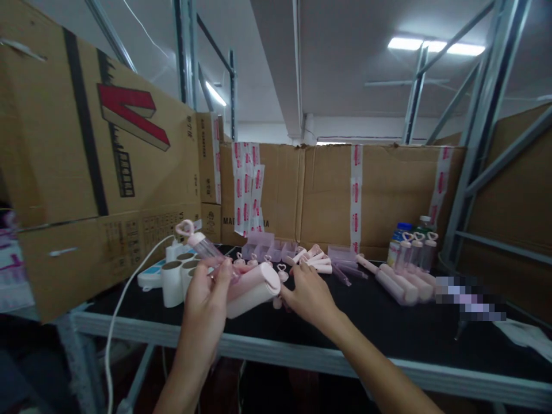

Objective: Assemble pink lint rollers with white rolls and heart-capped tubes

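My left hand [209, 296] is closed, thumb over the top, on a pale pink cylinder [252, 289] and a clear tube [207, 248] with a heart-shaped loop at its tip. (Whether the two are joined, I can't tell.) I have the cylinder tilted in front of the lilac tray [259, 246], on my side of it and above the black tabletop [388, 333], its rounded end toward my right hand [311, 290].

That right hand is in front of the tray too, a little to its right, fingers bent and reaching low among the small heart-topped pieces [283, 275]. My own fingers hide their tips, so I can't tell how far open that grip is or whether it has anything.

Just right of the tray, beyond my right fingers, lies a bunch of pale pink parts [317, 260]. Well to the tray's right rest more pink cylinders [399, 286], with heart-looped clear tubes [416, 257] just behind them. Left of the tray stand white rolls [172, 286] with brownish tops.
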`<action>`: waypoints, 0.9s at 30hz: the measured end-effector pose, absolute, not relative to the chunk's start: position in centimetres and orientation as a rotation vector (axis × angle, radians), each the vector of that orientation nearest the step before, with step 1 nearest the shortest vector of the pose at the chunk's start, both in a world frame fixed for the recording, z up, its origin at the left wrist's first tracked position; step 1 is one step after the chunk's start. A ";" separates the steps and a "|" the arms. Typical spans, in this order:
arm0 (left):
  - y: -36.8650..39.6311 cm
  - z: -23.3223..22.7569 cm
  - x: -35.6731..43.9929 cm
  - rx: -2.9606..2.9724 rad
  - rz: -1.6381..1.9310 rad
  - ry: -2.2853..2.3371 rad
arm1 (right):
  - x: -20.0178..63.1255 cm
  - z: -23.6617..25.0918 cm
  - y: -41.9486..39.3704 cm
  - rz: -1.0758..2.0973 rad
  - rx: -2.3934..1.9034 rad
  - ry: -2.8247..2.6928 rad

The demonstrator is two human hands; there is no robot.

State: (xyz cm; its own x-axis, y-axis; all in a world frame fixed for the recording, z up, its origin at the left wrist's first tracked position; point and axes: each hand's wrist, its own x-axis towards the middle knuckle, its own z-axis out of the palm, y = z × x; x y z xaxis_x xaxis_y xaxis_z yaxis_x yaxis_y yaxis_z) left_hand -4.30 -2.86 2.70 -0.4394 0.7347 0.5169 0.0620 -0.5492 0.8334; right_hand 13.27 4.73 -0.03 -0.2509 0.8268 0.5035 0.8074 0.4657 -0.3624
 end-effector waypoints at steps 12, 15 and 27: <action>-3.6 3.6 -4.7 1.088 2.243 1.066 | 7.6 -0.6 6.2 -0.023 -1.504 -2.081; -3.7 3.5 -4.3 1.066 2.244 1.043 | 7.5 -0.5 6.2 -0.045 -1.478 -2.019; -4.2 3.5 -3.5 0.937 2.388 0.929 | 16.2 2.1 5.1 0.323 -0.828 -1.497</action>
State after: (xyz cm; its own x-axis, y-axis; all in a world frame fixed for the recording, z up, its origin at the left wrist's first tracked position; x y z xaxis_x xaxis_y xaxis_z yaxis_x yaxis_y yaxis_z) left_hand -3.49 -4.24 3.45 -0.6897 0.5760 0.4388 -0.1280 -0.6934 0.7091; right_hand 16.20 5.14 2.09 0.0955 0.6611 0.7442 0.2953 0.6952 -0.6554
